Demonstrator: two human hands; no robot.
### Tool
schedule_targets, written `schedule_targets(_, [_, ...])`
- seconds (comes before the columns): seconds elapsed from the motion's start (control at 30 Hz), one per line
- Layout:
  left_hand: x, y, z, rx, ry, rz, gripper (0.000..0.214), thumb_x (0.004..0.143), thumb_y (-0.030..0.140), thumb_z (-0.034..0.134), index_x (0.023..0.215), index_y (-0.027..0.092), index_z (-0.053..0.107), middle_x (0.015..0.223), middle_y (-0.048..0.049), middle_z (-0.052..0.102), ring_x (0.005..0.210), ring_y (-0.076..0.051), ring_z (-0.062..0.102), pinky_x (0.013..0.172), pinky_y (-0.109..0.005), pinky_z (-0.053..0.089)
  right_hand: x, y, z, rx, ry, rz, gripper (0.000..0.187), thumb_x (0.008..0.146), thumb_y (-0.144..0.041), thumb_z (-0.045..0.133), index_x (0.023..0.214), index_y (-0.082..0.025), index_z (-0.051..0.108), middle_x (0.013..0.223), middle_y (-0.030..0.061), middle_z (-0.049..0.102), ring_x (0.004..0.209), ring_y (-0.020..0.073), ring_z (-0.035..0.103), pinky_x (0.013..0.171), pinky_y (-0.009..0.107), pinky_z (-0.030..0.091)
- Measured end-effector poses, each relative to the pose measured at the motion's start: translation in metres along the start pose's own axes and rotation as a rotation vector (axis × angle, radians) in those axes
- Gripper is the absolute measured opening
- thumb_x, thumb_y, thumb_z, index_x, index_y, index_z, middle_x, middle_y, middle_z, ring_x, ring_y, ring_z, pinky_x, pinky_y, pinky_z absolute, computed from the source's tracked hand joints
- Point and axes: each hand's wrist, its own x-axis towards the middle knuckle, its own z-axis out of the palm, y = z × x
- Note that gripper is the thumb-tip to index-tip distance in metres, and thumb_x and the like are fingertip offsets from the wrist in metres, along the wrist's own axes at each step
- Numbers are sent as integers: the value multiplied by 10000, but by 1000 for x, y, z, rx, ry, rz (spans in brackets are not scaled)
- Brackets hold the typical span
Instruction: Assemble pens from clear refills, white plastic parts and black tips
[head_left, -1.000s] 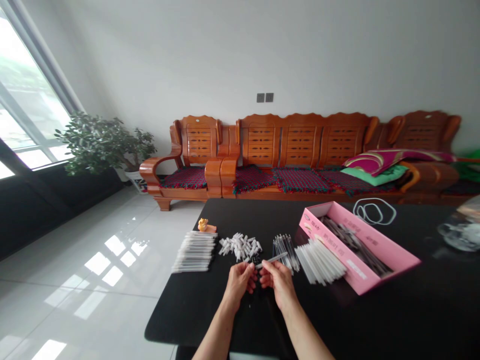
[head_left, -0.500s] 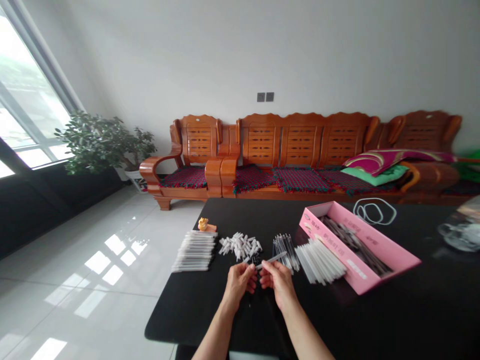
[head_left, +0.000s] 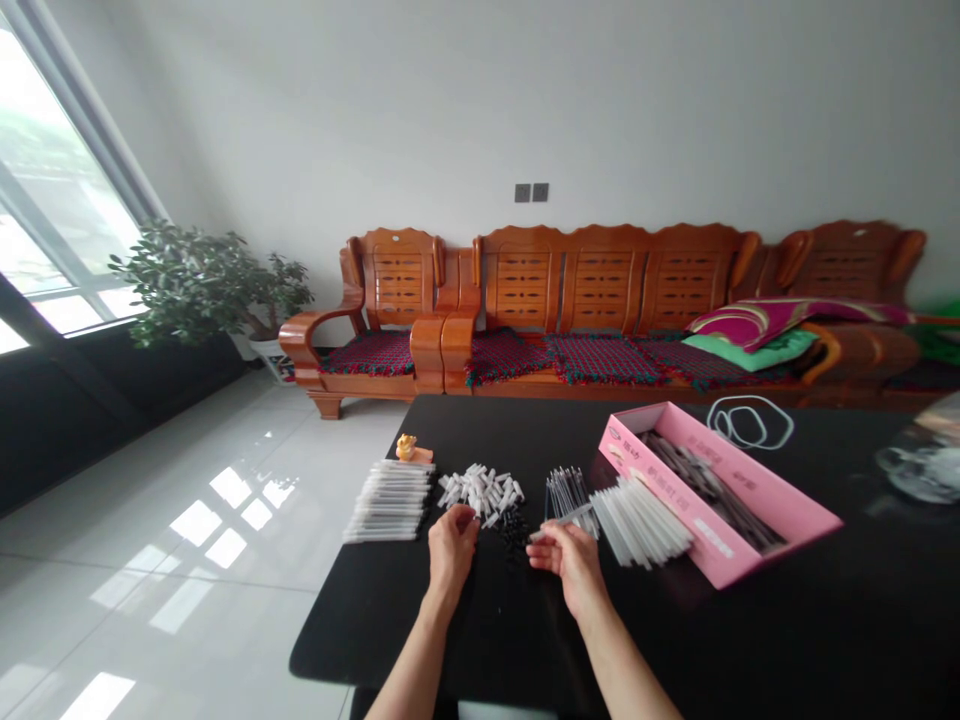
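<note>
My right hand (head_left: 571, 558) is closed on a thin grey pen barrel (head_left: 564, 518) that points up and to the right. My left hand (head_left: 451, 543) reaches forward to the near edge of a heap of small white caps (head_left: 480, 489), its fingers curled down; what they pinch, if anything, is hidden. A small pile of black bits (head_left: 514, 530) lies between the hands. A bundle of thin refills (head_left: 568, 490) and a fan of white barrels (head_left: 642, 518) lie just right of my right hand.
A row of assembled white pens (head_left: 391, 500) lies at the table's left, with a small orange toy (head_left: 409, 450) behind it. A pink box (head_left: 772, 505) of dark pens sits to the right, white loops (head_left: 748, 422) behind it. The black table (head_left: 750, 640) ends near the left. A wooden sofa (head_left: 600, 300) is beyond.
My hands were together on the pen barrel. Now my left hand has let go and moved forward-left to the white caps, while my right hand shifted slightly right with the barrel.
</note>
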Motion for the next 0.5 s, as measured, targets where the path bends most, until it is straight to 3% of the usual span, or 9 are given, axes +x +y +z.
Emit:
schedule_targets(0.13, [20, -1, -1, 206, 102, 112, 98, 711, 237, 705, 779, 189, 653, 716, -24, 654, 676, -163, 596, 653, -230, 389, 0, 1, -3, -92, -51, 36, 272, 653, -355, 715, 771, -138, 601, 547, 24, 670, 405, 180, 643, 358, 241, 503])
schedule_targets(0.23, [24, 5, 6, 329, 91, 92, 135, 715, 236, 719, 800, 198, 622, 694, -16, 623, 709, -181, 593, 671, -239, 353, -2, 5, 0, -133, -137, 61, 335, 681, -451, 703, 738, -142, 588, 552, 32, 666, 392, 182, 637, 342, 239, 486])
schedule_targets(0.4, [24, 4, 11, 376, 84, 54, 147, 723, 148, 678, 849, 196, 621, 698, -25, 628, 755, -195, 612, 688, -244, 352, -7, 6, 1, -162, -212, 74, 373, 692, -490, 703, 759, -146, 578, 587, 40, 677, 420, 179, 647, 360, 231, 484])
schedule_targets(0.5, [25, -2, 5, 269, 111, 38, 211, 708, 165, 686, 914, 192, 653, 682, -11, 625, 682, -174, 607, 649, -236, 377, -12, 3, 1, -182, -245, 77, 359, 708, -485, 682, 755, -149, 566, 601, 46, 681, 458, 185, 661, 382, 233, 489])
